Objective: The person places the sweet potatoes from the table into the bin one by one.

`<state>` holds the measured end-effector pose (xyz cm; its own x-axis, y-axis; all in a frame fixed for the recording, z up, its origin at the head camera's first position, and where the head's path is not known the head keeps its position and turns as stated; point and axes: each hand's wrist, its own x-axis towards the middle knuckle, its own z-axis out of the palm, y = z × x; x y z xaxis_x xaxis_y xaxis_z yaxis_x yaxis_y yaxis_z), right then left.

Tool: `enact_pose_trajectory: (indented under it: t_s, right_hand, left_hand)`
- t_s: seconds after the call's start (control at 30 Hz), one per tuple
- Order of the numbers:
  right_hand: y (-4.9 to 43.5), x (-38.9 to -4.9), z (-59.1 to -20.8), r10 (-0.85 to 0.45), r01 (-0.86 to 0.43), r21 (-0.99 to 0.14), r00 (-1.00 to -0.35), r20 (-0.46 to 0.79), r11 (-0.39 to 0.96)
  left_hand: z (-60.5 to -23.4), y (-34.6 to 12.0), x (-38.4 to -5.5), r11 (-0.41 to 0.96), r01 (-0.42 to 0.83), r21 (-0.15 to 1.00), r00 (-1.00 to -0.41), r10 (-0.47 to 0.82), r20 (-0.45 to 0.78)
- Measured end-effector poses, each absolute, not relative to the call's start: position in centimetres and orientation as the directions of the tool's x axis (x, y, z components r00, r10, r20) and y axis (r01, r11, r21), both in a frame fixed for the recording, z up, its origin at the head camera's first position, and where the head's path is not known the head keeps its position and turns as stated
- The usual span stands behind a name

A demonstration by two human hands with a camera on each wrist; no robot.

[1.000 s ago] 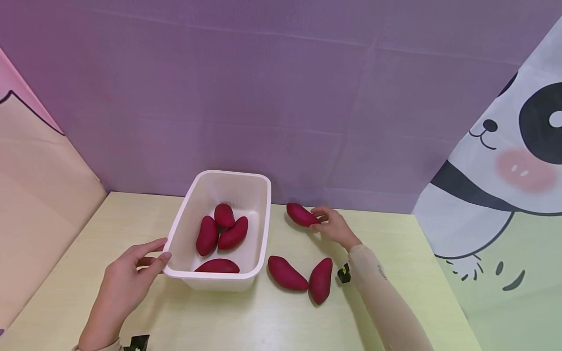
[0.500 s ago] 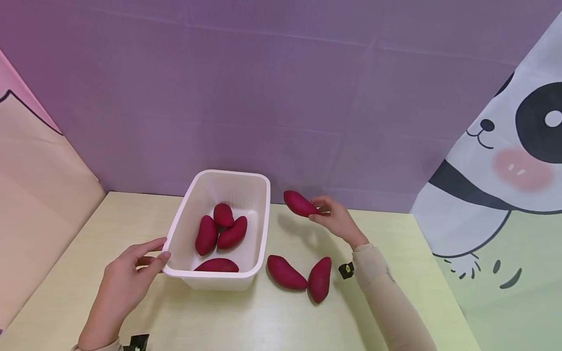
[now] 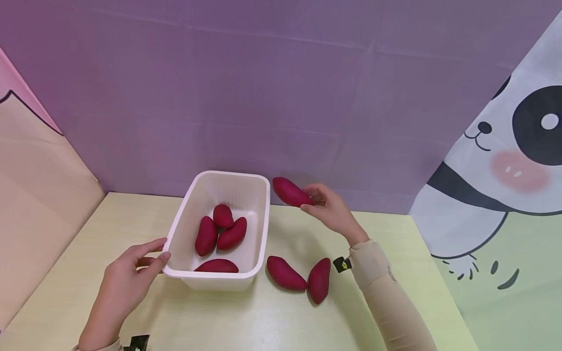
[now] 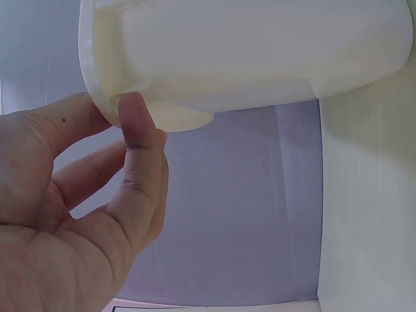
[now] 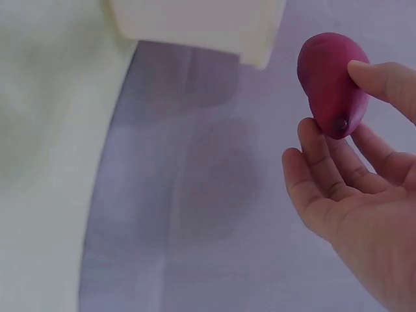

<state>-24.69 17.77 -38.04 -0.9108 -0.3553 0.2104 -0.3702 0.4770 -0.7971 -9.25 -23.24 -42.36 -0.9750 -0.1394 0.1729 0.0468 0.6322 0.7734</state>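
My right hand (image 3: 331, 212) pinches one end of a red-purple sweet potato (image 3: 290, 191) and holds it above the table, just right of the white plastic bin (image 3: 265, 219). In the right wrist view the thumb lies on one side of that sweet potato (image 5: 331, 81) and fingertips on the other. At the bin's near left corner, my left hand (image 3: 127, 282) grips the rim between thumb and fingers; the left wrist view shows this hold on the bin (image 4: 260, 52) too. Several sweet potatoes (image 3: 206, 236) lie inside the bin.
Two more sweet potatoes, one slanted (image 3: 286, 274) and one more upright (image 3: 319, 281), lie on the pale wooden table (image 3: 219, 321) right of the bin. A purple cloth (image 3: 281, 97) hangs behind the table, with printed panels at both sides.
My right hand has lifted the sweet potato off the table and carried it up and leftward, closer to the bin. The left hand and the bin have stayed in place.
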Motion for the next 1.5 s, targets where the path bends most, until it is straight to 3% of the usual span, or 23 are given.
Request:
enact_pose_trajectory:
  t_s: [0.27, 0.53, 0.73, 1.0, 1.27, 1.5]
  right_hand:
    - [15.1, -24.5, -35.7, -0.407, -0.445, -0.751, -0.877, 0.256, 0.488]
    - [11.5, -24.7, -33.2, -0.479, -0.454, -0.686, -0.861, 0.172, 0.569]
    - [8.1, -25.5, -32.3, -0.539, -0.512, -0.554, -0.832, 0.130, 0.657]
    - [3.1, -26.1, -32.5, -0.569, -0.503, -0.453, -0.822, -0.012, 0.736]
    - [-1.8, -26.7, -33.3, -0.550, -0.511, -0.231, -0.821, -0.154, 0.828]
    - [-4.6, -25.9, -34.6, -0.509, -0.488, -0.145, -0.830, -0.228, 0.861]
  left_hand:
    - [-42.4, -23.1, -9.4, 0.631, 0.062, 0.774, -0.973, -0.136, 0.188]
    - [-42.3, -23.2, -9.2, 0.631, 0.055, 0.774, -0.974, -0.135, 0.180]
    - [-42.2, -23.2, -9.3, 0.626, 0.044, 0.779, -0.977, -0.134, 0.163]
    - [-42.2, -23.1, -9.3, 0.626, 0.045, 0.778, -0.975, -0.142, 0.171]
    - [-42.1, -23.3, -9.3, 0.626, 0.048, 0.779, -0.975, -0.138, 0.172]
    - [-42.1, -23.0, -9.4, 0.622, 0.068, 0.780, -0.974, -0.127, 0.186]
